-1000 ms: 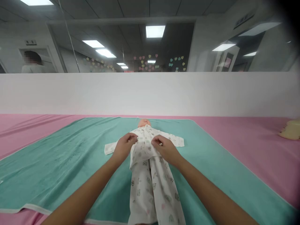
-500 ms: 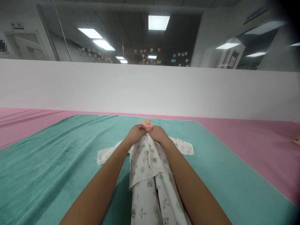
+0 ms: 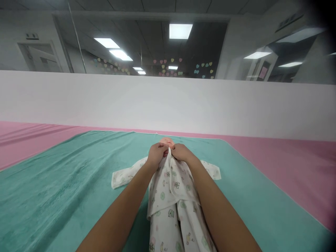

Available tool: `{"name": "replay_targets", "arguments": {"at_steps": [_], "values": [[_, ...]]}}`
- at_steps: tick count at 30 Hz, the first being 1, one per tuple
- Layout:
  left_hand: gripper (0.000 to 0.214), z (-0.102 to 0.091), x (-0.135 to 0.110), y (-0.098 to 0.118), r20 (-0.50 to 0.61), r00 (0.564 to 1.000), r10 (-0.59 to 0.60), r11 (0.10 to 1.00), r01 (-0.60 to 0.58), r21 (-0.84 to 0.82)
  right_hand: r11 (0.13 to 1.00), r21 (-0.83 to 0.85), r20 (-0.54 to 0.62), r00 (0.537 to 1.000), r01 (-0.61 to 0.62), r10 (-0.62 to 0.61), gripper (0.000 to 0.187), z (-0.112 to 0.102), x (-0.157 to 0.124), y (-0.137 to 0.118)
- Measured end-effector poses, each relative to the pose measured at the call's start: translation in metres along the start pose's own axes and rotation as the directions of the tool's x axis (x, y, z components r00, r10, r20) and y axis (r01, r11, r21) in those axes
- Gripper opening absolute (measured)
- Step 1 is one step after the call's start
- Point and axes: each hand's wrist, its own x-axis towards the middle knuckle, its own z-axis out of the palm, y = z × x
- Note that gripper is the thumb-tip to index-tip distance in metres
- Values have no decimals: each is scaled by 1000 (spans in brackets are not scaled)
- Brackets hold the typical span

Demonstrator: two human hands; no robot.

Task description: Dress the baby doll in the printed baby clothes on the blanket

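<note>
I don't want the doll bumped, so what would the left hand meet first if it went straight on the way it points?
Most likely the doll's head, just beyond the left hand at the shirt collar, though depth is hard to judge here.

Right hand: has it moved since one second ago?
Yes: the right hand moved up the shirt to its collar, nearer the teal blanket's far edge.

Two hands (image 3: 155,154) (image 3: 182,153), one doll (image 3: 167,141), one shirt (image 3: 165,186)

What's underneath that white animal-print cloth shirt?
White printed cloth trousers emerge beneath its hem; a teal plush blanket spreads underneath. The trousers' waist and anything inside the shirt are covered.
</note>
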Motion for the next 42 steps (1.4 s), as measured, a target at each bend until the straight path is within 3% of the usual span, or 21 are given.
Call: {"name": "replay_targets", "arguments": {"at_steps": [3,7,11,15,24,34,42], "values": [[8,-2,0,-1,2,1000,-6,1000,6,15,952,306,23,1000,-21,15,22,3,0,5],[9,-5,-1,-1,38,999,-19,999,18,28,790,614,-31,999,6,17,24,12,-2,3],[8,-5,-2,-1,39,999,-20,998,17,56,633,773,-60,998,41,9,27,15,-6,0],[12,-6,0,-2,56,998,-27,999,25,44,577,816,-23,1000,30,-20,31,15,-9,-1],[23,-12,4,-7,158,987,-40,993,57,-102,678,735,-15,1000,23,-18,31,17,-9,3],[16,-11,4,-7,99,993,-58,998,61,-30,856,516,-82,996,7,41,23,21,0,17],[9,-9,3,-7,100,994,-48,998,44,41,900,434,-87,996,33,5,25,19,0,17]]}}
